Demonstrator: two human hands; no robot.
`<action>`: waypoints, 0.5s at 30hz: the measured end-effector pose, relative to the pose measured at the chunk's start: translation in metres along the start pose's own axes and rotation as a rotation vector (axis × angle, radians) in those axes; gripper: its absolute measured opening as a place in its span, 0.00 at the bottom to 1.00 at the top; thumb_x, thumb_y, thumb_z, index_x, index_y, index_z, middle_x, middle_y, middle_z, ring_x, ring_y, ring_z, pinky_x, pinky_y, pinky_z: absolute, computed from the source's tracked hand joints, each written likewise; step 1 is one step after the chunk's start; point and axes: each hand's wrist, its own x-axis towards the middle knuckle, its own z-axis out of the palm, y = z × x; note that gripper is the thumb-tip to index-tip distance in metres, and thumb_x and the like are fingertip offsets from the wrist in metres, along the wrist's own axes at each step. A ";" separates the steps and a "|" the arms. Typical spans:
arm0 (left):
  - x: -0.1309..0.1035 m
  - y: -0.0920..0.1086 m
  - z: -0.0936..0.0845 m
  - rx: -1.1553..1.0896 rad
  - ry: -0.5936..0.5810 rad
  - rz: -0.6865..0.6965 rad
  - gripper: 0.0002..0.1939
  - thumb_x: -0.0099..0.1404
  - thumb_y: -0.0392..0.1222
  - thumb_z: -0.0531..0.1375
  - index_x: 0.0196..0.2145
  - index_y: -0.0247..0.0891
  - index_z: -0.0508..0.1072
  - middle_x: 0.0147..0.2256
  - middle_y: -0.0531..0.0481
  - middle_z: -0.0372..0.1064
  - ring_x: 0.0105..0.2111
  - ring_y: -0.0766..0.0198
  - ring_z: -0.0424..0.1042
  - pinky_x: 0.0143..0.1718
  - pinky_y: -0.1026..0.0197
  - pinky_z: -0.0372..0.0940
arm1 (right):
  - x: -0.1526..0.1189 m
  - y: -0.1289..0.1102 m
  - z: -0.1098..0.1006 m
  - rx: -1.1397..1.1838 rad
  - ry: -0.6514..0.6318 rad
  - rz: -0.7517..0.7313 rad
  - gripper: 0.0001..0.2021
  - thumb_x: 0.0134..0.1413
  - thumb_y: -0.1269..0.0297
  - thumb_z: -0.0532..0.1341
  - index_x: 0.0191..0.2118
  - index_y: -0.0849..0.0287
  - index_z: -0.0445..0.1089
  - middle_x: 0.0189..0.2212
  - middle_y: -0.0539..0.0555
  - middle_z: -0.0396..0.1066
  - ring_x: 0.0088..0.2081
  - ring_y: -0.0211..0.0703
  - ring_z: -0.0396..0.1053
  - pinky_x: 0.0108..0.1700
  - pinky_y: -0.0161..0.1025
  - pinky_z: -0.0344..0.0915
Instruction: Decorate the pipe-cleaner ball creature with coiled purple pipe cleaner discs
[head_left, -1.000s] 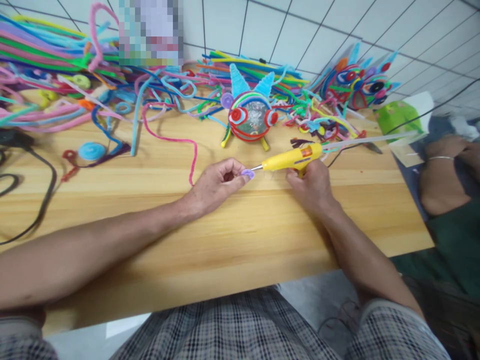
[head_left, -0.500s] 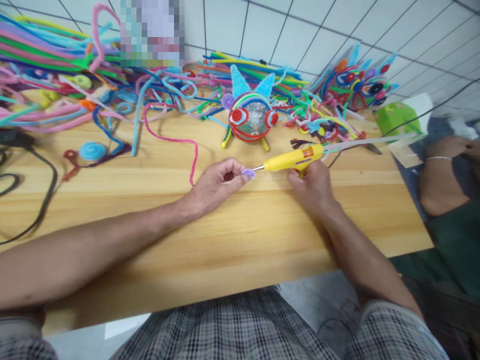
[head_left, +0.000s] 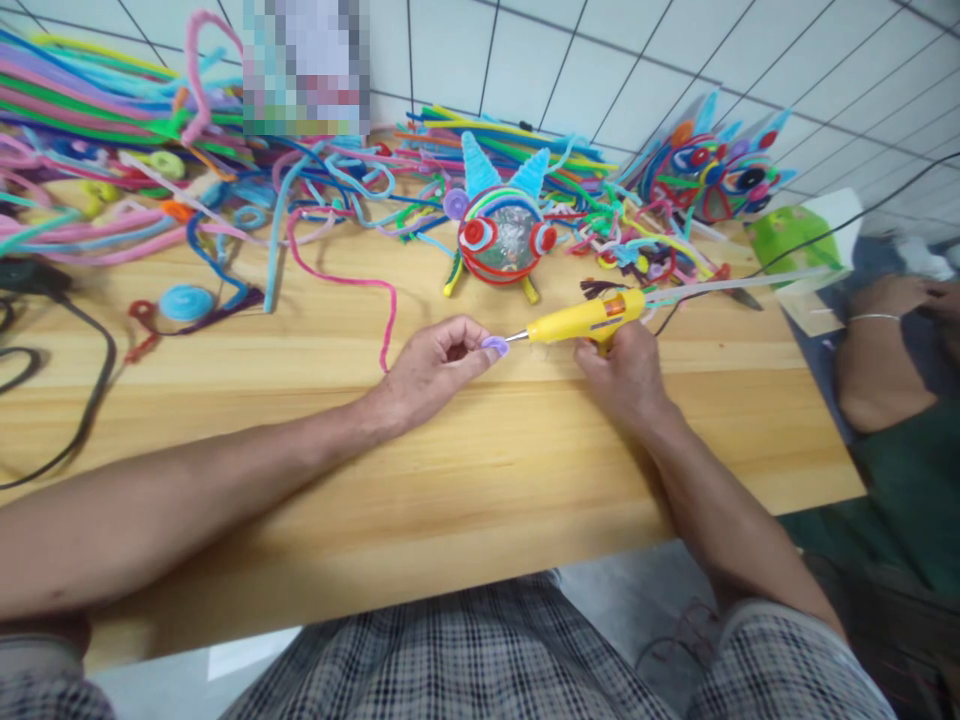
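Gluing step: left hand (head_left: 435, 370) pinches purple coil (head_left: 495, 346), right hand (head_left: 626, 375) clamped on glue gun (head_left: 585, 318), nozzle touching coil; likely next, pressing it onto something.

Both forearms are bare, no sleeves, no watch or bracelet on the left hand (head_left: 435, 368) or right hand (head_left: 626, 378). Lower down, grey-and-white checked shorts (head_left: 480, 650) cover the lap.
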 end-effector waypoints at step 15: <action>0.001 0.003 0.000 -0.037 0.020 -0.013 0.18 0.63 0.54 0.72 0.33 0.39 0.72 0.26 0.58 0.65 0.24 0.71 0.58 0.27 0.64 0.58 | 0.000 -0.002 -0.002 0.021 -0.001 0.032 0.06 0.49 0.65 0.60 0.26 0.52 0.61 0.25 0.53 0.68 0.34 0.52 0.71 0.39 0.47 0.69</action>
